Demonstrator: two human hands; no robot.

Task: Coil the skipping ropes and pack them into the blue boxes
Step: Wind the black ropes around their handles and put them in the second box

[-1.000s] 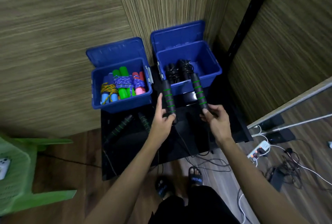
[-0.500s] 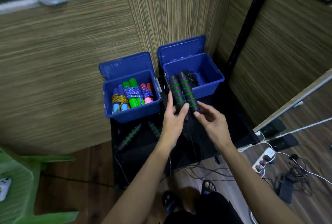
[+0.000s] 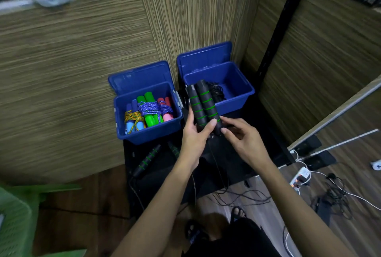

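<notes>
On a black low table [image 3: 237,166] against wood-grain panels, two blue plastic boxes [image 3: 243,100] are set at the far edge. Two black foam handles with green rings [image 3: 203,108] are gripped together by the left hand [image 3: 194,138] before the right box's near rim, and pinched by the right hand [image 3: 241,140].

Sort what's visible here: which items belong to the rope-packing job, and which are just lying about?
Job: black-and-green handles in left hand, right hand, right blue box, left blue box, loose rope.
Lying about: power strip, green chair.
</notes>
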